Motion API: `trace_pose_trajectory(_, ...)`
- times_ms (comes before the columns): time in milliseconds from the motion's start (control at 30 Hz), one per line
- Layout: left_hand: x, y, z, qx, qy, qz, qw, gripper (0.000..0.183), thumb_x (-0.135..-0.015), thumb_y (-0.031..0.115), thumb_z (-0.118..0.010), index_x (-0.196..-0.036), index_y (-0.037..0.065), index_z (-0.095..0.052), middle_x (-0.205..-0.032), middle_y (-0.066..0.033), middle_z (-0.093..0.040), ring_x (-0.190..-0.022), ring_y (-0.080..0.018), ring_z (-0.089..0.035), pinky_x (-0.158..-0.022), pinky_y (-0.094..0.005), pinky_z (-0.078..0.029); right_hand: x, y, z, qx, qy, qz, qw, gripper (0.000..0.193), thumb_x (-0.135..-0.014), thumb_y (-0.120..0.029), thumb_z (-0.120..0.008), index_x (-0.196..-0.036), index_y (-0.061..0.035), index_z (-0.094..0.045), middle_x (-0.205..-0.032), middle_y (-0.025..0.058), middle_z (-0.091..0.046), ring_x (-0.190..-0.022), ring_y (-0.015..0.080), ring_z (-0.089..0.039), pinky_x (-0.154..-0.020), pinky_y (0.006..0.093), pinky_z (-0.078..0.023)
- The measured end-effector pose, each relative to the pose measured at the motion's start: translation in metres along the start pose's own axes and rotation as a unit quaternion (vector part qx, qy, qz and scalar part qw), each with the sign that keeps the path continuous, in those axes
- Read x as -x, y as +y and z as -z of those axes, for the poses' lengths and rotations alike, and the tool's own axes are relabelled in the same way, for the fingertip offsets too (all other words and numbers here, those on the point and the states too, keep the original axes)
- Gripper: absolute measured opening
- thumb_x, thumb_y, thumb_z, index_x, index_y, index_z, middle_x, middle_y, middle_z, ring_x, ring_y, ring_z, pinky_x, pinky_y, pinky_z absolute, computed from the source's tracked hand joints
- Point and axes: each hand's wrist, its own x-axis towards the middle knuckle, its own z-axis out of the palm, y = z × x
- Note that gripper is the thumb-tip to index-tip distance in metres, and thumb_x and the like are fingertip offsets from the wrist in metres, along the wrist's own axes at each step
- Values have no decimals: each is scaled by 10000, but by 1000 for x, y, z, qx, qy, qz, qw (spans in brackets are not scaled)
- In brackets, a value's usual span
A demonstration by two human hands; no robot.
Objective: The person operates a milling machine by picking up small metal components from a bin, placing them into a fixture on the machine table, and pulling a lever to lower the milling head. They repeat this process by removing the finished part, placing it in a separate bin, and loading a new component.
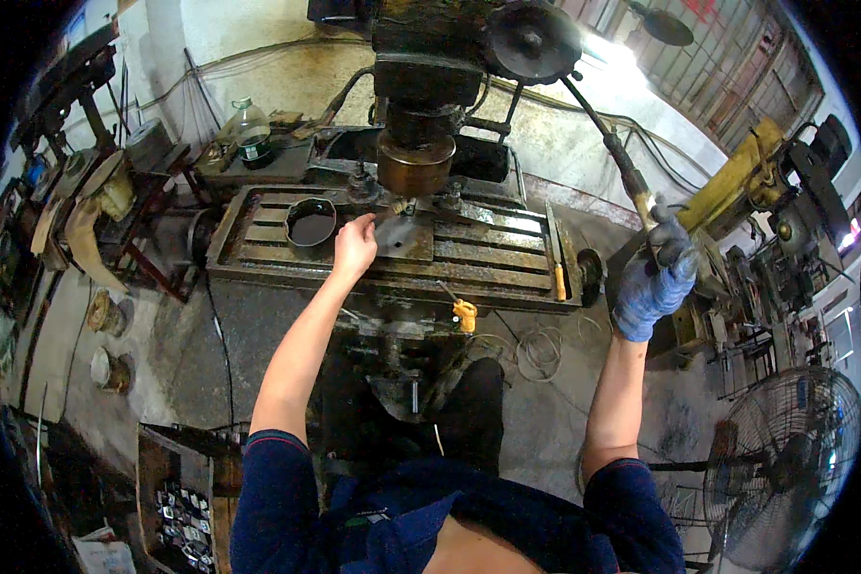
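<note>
My left hand [356,247] is bare and reaches over the slotted machine table [493,251]. Its fingers are drawn together beside the spindle's tool tip [404,205]; what they pinch, if anything, is too small to make out. Under the fingertips lies a flat metal plate [409,239] with a dark hole. Just left of this hand stands a round black pan [311,224] of dark liquid. Out to the right, my right hand [656,292], in a blue-grey glove, is wrapped round the end of a long feed lever [631,174]. The lever runs up to the machine head [426,77].
A yellow-handled tool [464,316] hangs at the table's front edge. A long file-like tool [556,253] lies at the table's right end. Lower right stands a large fan [784,469]; lower left, a wooden box [167,450] of small metal parts. Cable coils [539,354] lie on the floor.
</note>
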Motion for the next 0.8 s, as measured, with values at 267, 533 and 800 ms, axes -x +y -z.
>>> trace_pose_trajectory(267, 14, -6, 15, 62, -53, 6, 997, 238, -827, 117, -508, -1006, -10, -600, -796, -191, -624, -738, -299, -614, -672, -360, -466, 12, 5, 3, 26, 5, -8, 1000, 480, -908, -395, -400, -578, -46, -381, -666, 94, -495, -852, 284, -534, -889, 463, -349)
trace_pose_trajectory(533, 20, -13, 24, 89, -50, 24, 995, 231, -844, 100, -489, -1011, -19, -595, -678, -148, -604, -595, -220, -577, -605, -326, -449, 22, 17, 11, -8, -16, 2, 1000, 468, -896, -382, -435, -563, -58, -375, -640, 90, -485, -857, 290, -528, -872, 460, -353)
trace_pose_trajectory(800, 28, 0, 33, 113, -82, 29, 990, 240, -859, 84, -469, -1039, -30, -580, -626, -106, -580, -519, -166, -550, -525, -303, -441, 26, 12, 10, 69, -18, 2, 997, 453, -908, -347, -419, -572, -47, -372, -647, 100, -496, -817, 275, -536, -860, 466, -376)
